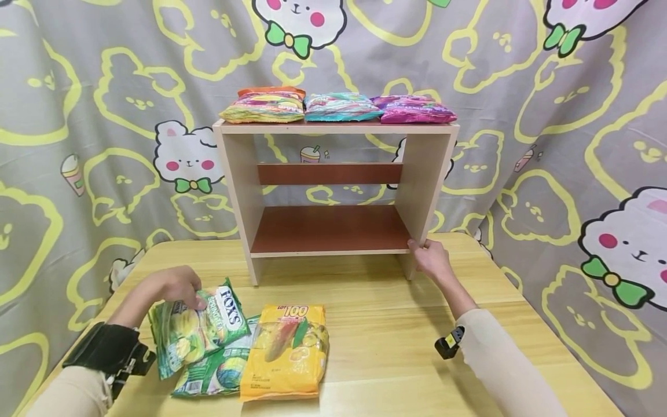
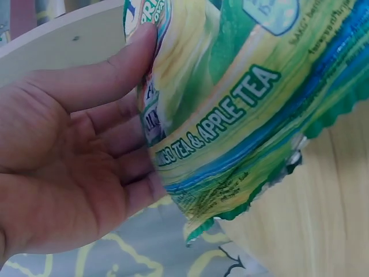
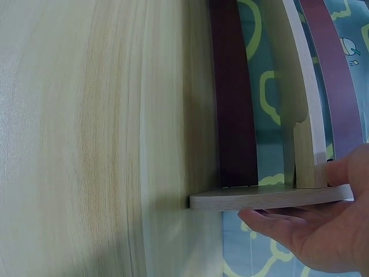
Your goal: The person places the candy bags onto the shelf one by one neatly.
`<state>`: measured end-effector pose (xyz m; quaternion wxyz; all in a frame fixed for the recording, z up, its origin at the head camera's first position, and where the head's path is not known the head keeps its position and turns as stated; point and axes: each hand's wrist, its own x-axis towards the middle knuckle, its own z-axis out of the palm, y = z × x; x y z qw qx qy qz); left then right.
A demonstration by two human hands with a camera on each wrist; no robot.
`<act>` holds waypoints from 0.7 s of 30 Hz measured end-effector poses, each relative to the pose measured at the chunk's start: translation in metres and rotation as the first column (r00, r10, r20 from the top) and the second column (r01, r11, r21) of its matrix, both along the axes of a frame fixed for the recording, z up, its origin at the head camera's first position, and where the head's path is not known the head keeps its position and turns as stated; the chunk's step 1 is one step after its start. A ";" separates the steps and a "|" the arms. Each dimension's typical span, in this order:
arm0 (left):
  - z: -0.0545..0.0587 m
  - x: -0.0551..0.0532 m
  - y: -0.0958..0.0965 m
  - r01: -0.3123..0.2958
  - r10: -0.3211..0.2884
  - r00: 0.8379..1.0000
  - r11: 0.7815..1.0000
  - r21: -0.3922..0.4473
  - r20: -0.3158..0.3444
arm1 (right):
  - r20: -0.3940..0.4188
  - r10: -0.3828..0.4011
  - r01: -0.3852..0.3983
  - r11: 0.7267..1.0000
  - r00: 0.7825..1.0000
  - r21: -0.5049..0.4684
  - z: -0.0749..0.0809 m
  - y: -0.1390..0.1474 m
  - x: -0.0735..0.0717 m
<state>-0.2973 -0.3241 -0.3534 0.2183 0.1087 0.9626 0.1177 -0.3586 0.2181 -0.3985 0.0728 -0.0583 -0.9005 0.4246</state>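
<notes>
At the table's left side my left hand [image 1: 179,285] pinches a green Fox's candy bag [image 1: 200,324] between thumb and fingers. In the left wrist view the candy bag [image 2: 225,109] reads "Apple Tea". Partly beneath it lies a second green bag [image 1: 216,368], and a yellow Lot 100 bag [image 1: 286,353] overlaps that one's right side. My right hand [image 1: 431,259] grips the right side panel of a small two-tier shelf [image 1: 333,229], near its lower board. The right wrist view shows the right hand [image 3: 323,222] with thumb and fingers on either side of the panel [image 3: 259,199].
On the shelf's top board sit three candy bags in a row: an orange-yellow bag [image 1: 266,105], a teal bag [image 1: 341,108] and a purple bag [image 1: 414,110]. A patterned curtain [image 1: 130,104] hangs behind the wooden table [image 1: 385,341].
</notes>
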 end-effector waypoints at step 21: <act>0.037 0.014 0.035 0.032 -0.005 0.990 0.981 0.190 -0.142 | -0.002 0.002 -0.002 1.000 1.000 0.004 0.001 0.000 0.002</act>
